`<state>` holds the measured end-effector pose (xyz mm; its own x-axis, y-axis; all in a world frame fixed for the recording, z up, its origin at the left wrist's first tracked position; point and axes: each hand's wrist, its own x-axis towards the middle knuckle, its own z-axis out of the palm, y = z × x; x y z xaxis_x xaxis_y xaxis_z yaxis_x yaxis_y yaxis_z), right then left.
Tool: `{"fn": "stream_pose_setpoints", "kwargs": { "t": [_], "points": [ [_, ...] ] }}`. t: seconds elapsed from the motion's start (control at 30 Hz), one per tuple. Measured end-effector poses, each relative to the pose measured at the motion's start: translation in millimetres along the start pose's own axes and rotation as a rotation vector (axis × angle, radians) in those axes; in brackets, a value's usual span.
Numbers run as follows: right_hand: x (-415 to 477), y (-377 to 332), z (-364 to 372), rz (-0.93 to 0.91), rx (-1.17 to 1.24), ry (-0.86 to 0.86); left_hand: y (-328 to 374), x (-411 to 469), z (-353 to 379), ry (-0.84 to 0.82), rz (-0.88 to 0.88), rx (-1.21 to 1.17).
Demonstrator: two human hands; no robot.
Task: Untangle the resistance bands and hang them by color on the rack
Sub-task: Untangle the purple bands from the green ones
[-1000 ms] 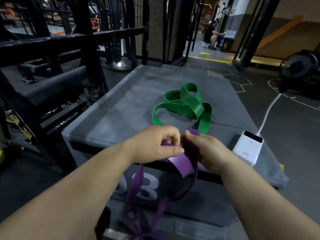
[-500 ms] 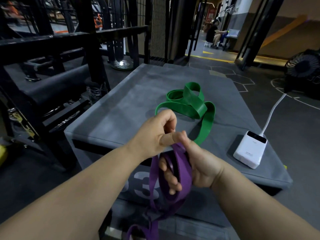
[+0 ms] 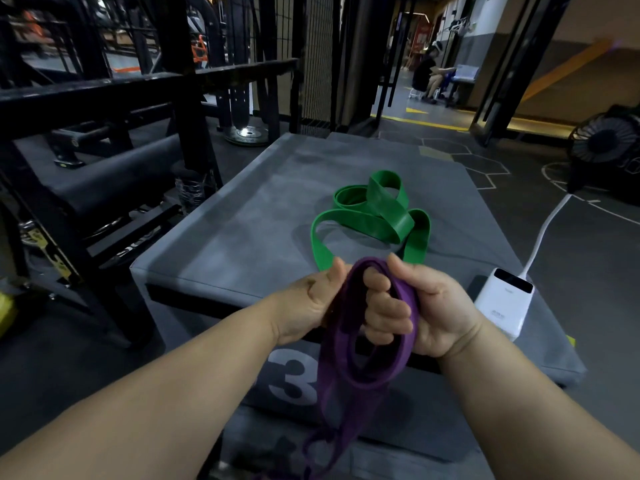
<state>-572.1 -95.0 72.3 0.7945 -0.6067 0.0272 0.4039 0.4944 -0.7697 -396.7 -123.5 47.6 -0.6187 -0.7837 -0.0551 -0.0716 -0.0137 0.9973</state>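
Observation:
A purple resistance band [image 3: 341, 362] hangs in loops in front of the grey padded box [image 3: 242, 237]. My right hand [image 3: 415, 306] grips its upper loops, fingers curled through them. My left hand [image 3: 311, 299] holds the same band on its left side, at the top of the loop. A green resistance band [image 3: 374, 216] lies twisted in loose coils on top of the box, just beyond both hands. The purple band's lower end trails down out of view.
A white power bank [image 3: 504, 303] with a white cable [image 3: 543, 230] sits on the box's right corner. A black metal rack [image 3: 104, 98] stands at the left. A black fan [image 3: 606, 140] is on the floor at right. A person sits far back.
My right hand has gathered more purple loops and turned palm-in. Both hands rose slightly and the band now hangs in wider loops below them.

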Motion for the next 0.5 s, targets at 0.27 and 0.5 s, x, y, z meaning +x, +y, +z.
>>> {"fn": "stream_pose_setpoints", "kwargs": {
  "t": [0.27,0.5],
  "points": [
    [-0.3,0.9,1.8,-0.027,-0.057,0.146,13.7,2.0,12.5,0.022,-0.03,-0.273],
    [-4.7,7.1,1.6,-0.033,-0.241,-0.077,20.8,6.9,11.7,0.1,0.027,-0.383]
  ]
}}
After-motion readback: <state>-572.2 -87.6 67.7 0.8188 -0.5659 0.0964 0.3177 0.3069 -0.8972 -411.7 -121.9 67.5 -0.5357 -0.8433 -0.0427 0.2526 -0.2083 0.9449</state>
